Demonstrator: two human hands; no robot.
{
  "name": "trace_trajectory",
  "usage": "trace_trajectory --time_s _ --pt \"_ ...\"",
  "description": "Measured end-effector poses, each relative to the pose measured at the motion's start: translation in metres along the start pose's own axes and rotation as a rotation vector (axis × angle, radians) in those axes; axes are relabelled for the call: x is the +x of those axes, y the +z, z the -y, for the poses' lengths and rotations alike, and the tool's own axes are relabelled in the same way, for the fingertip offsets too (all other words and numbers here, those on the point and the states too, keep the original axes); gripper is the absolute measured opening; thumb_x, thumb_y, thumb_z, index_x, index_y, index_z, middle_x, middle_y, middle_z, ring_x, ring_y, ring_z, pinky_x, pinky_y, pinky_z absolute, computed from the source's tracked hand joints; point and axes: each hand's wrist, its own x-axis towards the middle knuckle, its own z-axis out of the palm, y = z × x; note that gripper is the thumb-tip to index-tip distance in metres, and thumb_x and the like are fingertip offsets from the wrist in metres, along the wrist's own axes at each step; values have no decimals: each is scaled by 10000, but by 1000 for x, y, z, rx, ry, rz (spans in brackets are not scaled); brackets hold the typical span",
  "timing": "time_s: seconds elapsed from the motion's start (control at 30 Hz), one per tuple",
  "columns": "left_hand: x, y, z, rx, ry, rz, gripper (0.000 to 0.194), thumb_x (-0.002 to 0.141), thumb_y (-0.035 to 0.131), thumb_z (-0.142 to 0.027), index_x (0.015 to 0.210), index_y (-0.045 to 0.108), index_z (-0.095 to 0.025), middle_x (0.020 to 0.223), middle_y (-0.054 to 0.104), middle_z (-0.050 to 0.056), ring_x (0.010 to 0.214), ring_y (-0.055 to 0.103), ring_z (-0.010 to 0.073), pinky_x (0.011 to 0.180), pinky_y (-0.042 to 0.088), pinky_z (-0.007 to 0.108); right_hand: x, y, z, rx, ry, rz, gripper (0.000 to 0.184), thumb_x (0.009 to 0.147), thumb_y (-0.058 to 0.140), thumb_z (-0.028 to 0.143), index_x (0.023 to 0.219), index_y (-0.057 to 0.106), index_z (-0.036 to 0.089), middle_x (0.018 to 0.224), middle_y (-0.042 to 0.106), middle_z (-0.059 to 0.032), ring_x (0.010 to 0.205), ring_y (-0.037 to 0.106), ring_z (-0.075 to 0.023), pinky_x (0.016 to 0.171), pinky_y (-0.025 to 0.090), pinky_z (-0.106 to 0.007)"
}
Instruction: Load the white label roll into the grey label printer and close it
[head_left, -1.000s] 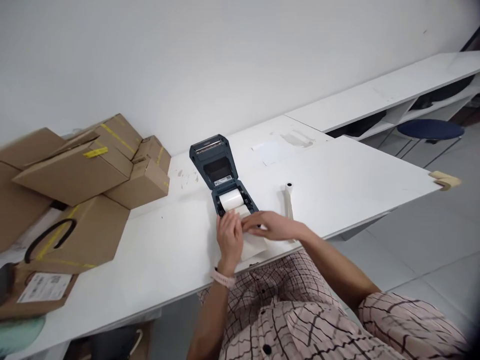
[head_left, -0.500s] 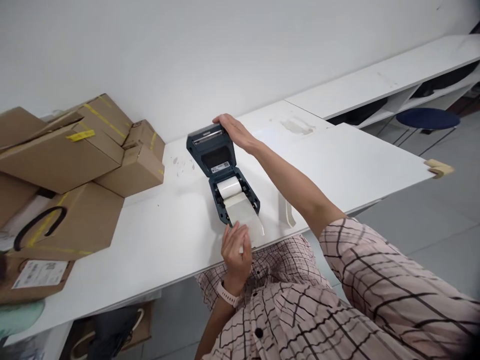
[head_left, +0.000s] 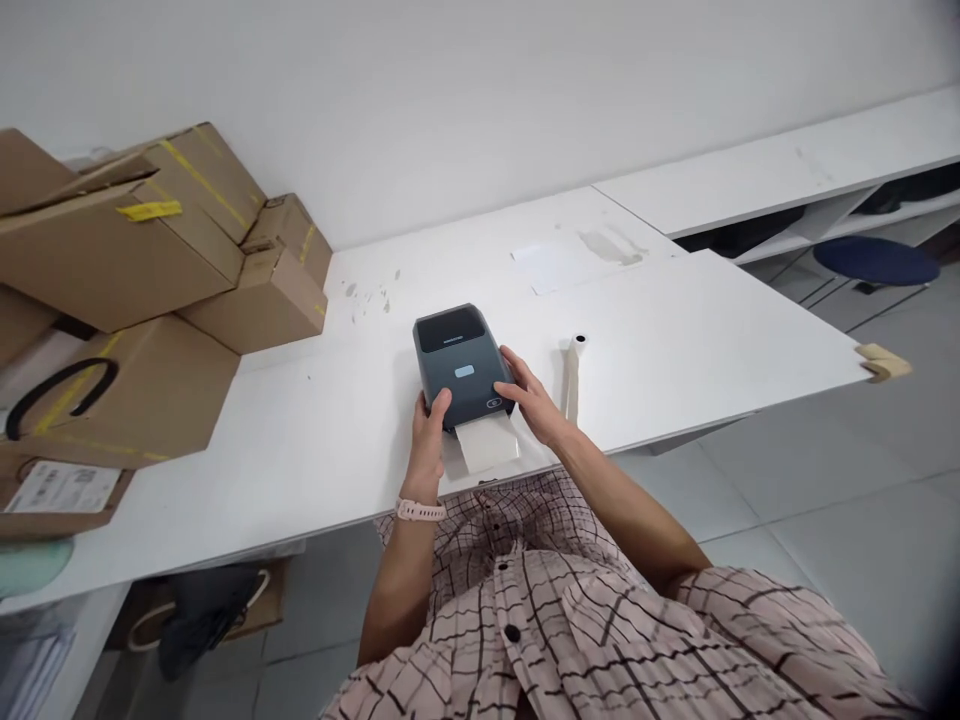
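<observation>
A dark grey label printer [head_left: 459, 362] sits on the white table with its lid down. From its front slot a strip of white label paper [head_left: 487, 443] sticks out towards the table's near edge. My left hand [head_left: 428, 438] grips the printer's left front side, thumb on top of the lid. On the opposite side my right hand [head_left: 532, 402] holds the right front corner, its thumb near the round mark on the lid. The roll inside is hidden by the lid. To the right lies a narrow paper roll [head_left: 576, 365] with a loose end.
Cardboard boxes [head_left: 180, 235] are stacked on the left of the white table [head_left: 337, 440]. A white sheet [head_left: 536, 268] lies near the wall. Padding [head_left: 883, 362] covers the table's right corner. A blue stool [head_left: 874, 260] stands at the right, and a dark bag [head_left: 199, 610] is below.
The printer's lid has come down and covers the label roll. My right hand has moved from the raised lid to the printer's right side; my left hand has left the paper for the left side.
</observation>
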Motion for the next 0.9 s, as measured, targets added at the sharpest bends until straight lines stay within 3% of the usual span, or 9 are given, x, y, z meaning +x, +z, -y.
trace_trajectory --time_s 0.23,0.53,0.63,0.7,0.77,0.8,0.9 --pt "-1 -1 19 -22 84 -59 612 833 711 -489 1355 566 -203 1405 608 148 1251 610 295 999 530 401 7 4 1 195 114 -5 1026 823 685 565 1620 96 299 1690 210 -83 1532 288 -288 1209 364 -517" --pt "13 4 45 3 213 -166 640 840 668 -544 1357 542 -188 1372 601 156 1190 626 287 939 549 373 4 12 -19 21 -7 -77 925 889 570 606 1615 86 299 1678 221 -104 1501 339 -299 1170 415 -488" --pt "-1 0 43 49 187 -127 648 862 643 -568 1384 508 -208 1407 571 150 1228 603 273 961 531 359 4 10 -17 7 1 -36 941 894 552 625 1619 51 295 1679 219 -118 1489 361 -307 1126 462 -477" --pt "-22 -3 46 127 135 -210 655 854 653 -585 1383 489 -235 1378 576 136 1183 616 246 901 538 324 5 9 -17 24 8 -49 955 878 577 634 1619 80 293 1670 249 -124 1488 364 -310 1129 458 -485" --pt "-45 -3 52 202 51 -314 600 798 708 -602 1239 561 -223 1159 649 110 975 652 207 755 534 288 6 10 -21 62 7 -82 954 860 613 628 1614 134 294 1657 286 -125 1491 363 -310 1149 433 -500" --pt "-54 -2 56 201 -5 -301 531 778 719 -620 1098 602 -212 986 657 77 816 632 176 670 509 274 6 11 -23 80 5 -93 942 859 620 621 1610 154 297 1651 302 -123 1487 372 -307 1154 427 -506" --pt "-68 3 57 80 -148 -8 476 785 683 -661 755 573 -198 614 514 -15 533 453 108 518 388 249 5 14 -23 77 -8 -119 874 886 594 593 1600 184 301 1638 329 -117 1457 421 -298 1140 442 -514"
